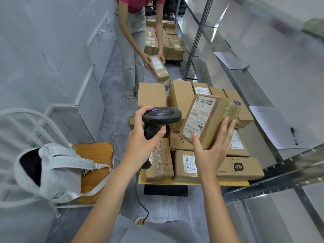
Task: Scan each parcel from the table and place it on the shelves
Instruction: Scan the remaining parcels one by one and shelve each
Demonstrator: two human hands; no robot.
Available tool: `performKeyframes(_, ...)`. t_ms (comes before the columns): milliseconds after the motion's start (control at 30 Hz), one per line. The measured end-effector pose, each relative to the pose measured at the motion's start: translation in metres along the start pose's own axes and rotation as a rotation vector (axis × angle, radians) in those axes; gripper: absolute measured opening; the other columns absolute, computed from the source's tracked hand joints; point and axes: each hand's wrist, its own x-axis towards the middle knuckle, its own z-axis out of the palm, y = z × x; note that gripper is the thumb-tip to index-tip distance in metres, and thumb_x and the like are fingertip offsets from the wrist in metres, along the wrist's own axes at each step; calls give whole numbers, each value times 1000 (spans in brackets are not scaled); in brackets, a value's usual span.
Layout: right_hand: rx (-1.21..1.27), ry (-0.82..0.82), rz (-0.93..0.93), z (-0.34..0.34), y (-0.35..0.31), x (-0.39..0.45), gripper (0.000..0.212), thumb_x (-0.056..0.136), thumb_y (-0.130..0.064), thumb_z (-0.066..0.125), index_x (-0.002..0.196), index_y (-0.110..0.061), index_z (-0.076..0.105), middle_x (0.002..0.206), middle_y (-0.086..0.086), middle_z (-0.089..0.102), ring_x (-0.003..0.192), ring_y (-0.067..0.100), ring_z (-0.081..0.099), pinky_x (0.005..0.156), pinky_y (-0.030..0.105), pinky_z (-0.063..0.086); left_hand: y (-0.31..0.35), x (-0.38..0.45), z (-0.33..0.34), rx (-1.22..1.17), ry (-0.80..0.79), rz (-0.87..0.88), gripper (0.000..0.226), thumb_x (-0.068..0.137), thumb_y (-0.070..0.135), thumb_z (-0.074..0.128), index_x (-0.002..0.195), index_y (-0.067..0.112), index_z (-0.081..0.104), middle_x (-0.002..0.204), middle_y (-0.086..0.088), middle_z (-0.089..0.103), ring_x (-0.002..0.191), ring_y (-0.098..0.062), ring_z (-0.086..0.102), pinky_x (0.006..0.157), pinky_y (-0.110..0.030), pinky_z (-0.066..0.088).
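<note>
The brown taped cardboard parcel (208,120) with a white label tilts above the parcel-stacked table (192,182), gripped from five o'clock by the right hand (213,144), while at nine o'clock the left hand (142,135) clasps the black handheld scanner (160,118).

Top edge crops the second person (138,32) above the chest; parcel label (198,118) print is too small to read; the counter (192,182) lies mostly hidden.

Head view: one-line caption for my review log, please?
Left hand aims a barcode scanner at the labelled parcel held up by the right hand over a parcel-covered table.
</note>
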Motion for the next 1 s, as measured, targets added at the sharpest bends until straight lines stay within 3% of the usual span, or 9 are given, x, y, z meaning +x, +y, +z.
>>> performKeyframes(67,-6,10,3,0,0,1,96,81,-42,68,160,-32,14,169,-7,7,125,16,28,85,3,20,1,0,0,2,1,3,67,93,10,70,129,53,33,128,-3,57,73,-10,68,60,-23,56)
performKeyframes(200,6,9,9,1,-1,2,96,81,-42,69,159,-34,14,169,-8,7,126,16,27,85,4,21,1,1,0,9,10,12,67,93,11,70,129,52,32,130,-7,56,74,-9,68,61,-22,57)
performKeyframes(433,38,-32,74,-1,-2,-3,97,80,-42,69,159,-37,14,168,-9,7,119,-21,20,87,1,22,-4,5,-3,6,18,12,65,94,10,70,131,49,34,125,-5,59,62,-16,66,62,-30,60)
performKeyframes(533,65,-27,131,-5,2,-9,98,79,-43,69,158,-43,11,168,-16,4,123,-33,5,98,14,21,-4,11,-2,3,8,10,65,93,11,70,130,50,35,123,-6,61,62,-17,66,63,-33,61)
performKeyframes(633,124,1,230,-14,6,-11,98,77,-45,70,155,-52,10,166,-23,3,140,-16,12,110,32,25,-3,21,6,-23,-16,12,68,93,10,70,125,60,36,123,-3,60,61,-18,65,63,-35,61)
performKeyframes(700,197,40,277,-23,8,-9,97,77,-42,72,153,-56,13,165,-25,5,146,-12,10,113,26,20,-3,30,18,-58,-29,18,71,94,8,69,119,67,37,127,-1,57,59,-19,64,60,-31,60)
performKeyframes(800,262,114,350,-41,13,-6,96,76,-39,73,153,-55,18,165,-25,9,139,-25,8,101,6,16,-5,40,50,-131,-70,6,69,95,6,67,120,63,38,117,9,63,57,-17,64,58,-25,57)
performKeyframes(900,280,217,376,-67,19,-5,96,75,-37,73,155,-51,21,165,-24,12,138,-25,12,100,4,18,1,45,94,-173,-135,3,67,97,8,67,118,65,37,102,29,64,60,-18,69,60,-25,59)
performKeyframes(1000,287,321,384,-101,27,-6,96,75,-38,74,155,-48,24,163,-27,15,142,-19,16,107,11,20,17,42,139,-217,-203,35,68,97,10,67,115,70,38,118,16,58,66,-21,74,64,-26,60)
